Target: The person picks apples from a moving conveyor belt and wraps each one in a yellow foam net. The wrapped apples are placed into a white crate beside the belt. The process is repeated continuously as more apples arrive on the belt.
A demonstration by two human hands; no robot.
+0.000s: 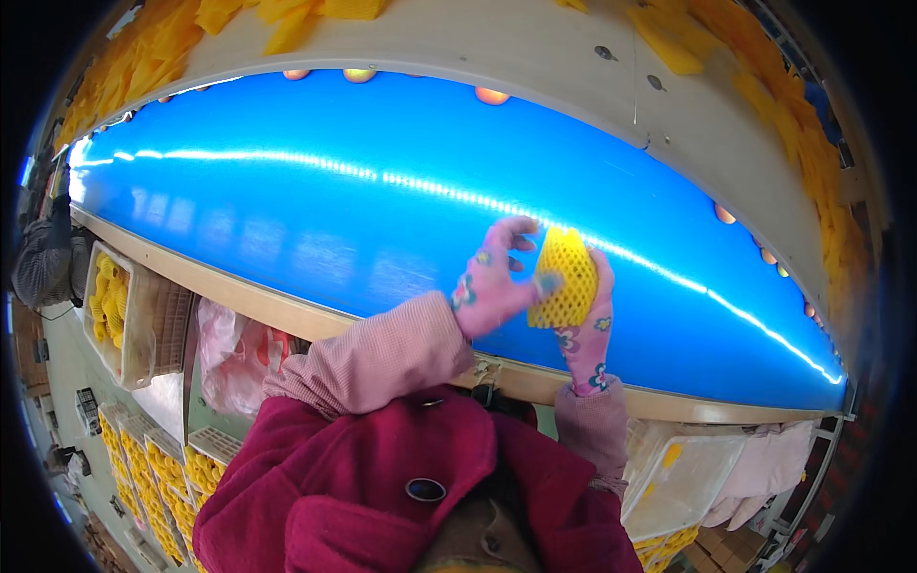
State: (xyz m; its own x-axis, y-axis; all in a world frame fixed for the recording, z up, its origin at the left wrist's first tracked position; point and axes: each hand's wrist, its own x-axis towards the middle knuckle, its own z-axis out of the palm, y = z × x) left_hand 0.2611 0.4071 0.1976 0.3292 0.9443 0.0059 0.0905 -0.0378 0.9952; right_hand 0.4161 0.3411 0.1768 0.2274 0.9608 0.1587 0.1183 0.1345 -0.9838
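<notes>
In the head view, my right hand (589, 345), in a pink flowered glove, holds a yellow foam fruit net (569, 268) upright over the blue conveyor belt (430, 129). Its fingers are mostly hidden behind the mesh. Whether a fruit sits inside the net I cannot tell. To the left of it, my left hand (491, 286) wears the same kind of glove and is slightly blurred. Its fingers are spread and curved, and the thumb overlaps the net's near side. Several apples lie along the belt's far edge, one of them a red-yellow apple (492, 95).
Yellow foam nets (666, 39) lie heaped on the pale ledge (516, 43) beyond the belt. Below its wooden near edge (286, 315) stand a crate of netted fruit (111, 308) at left and a translucent crate (680, 480) at right. Another person's sleeve (46, 261) shows far left.
</notes>
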